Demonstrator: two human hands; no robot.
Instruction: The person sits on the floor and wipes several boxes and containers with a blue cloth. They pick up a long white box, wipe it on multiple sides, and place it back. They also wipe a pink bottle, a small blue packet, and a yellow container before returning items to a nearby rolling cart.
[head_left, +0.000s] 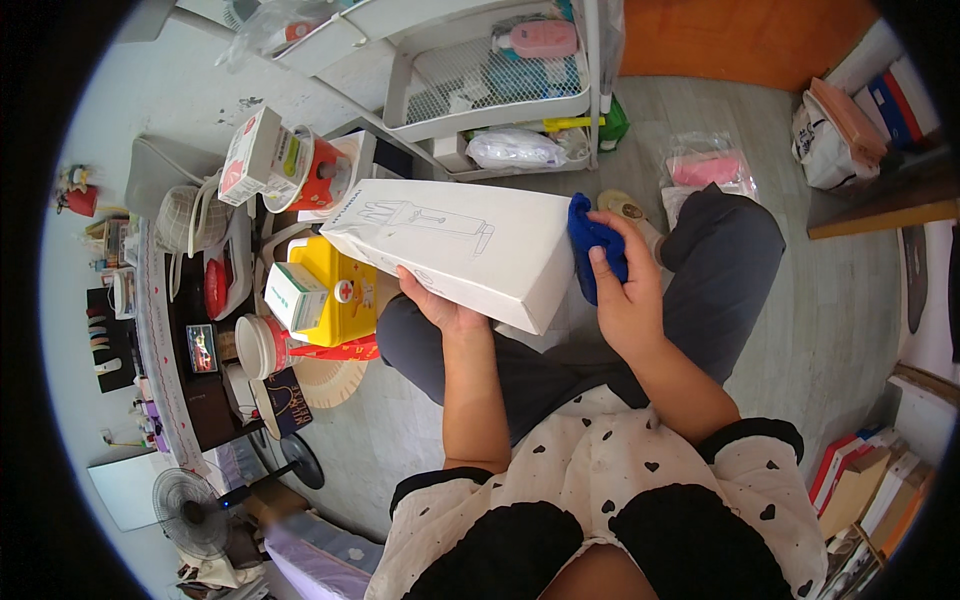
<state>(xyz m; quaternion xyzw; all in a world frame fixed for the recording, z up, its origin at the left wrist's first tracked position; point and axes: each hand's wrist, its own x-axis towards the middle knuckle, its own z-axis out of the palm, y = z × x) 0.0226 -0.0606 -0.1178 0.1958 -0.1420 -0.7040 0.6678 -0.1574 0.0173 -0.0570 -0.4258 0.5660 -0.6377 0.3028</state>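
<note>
A long white cardboard box (457, 240) with a line drawing of a device on its top face lies tilted across my left hand (446, 307), whose thumb shows at its near long side; the fingers beneath are hidden. In my right hand (626, 281) is a bunched dark blue cloth (592, 244), pinched between thumb and fingers against or right beside the box's right end. Left of the box stand a yellow first-aid box (352, 277) with a red cross and a small white-and-green carton (296, 296) on it.
A white rolling cart (487, 124) with mesh baskets stands ahead. At left are a red paper tub (322, 176) holding cartons, a white-lidded bucket (262, 345) and a standing fan (191, 510). A pink item in a plastic bag (705, 169) lies on the floor beyond my knee.
</note>
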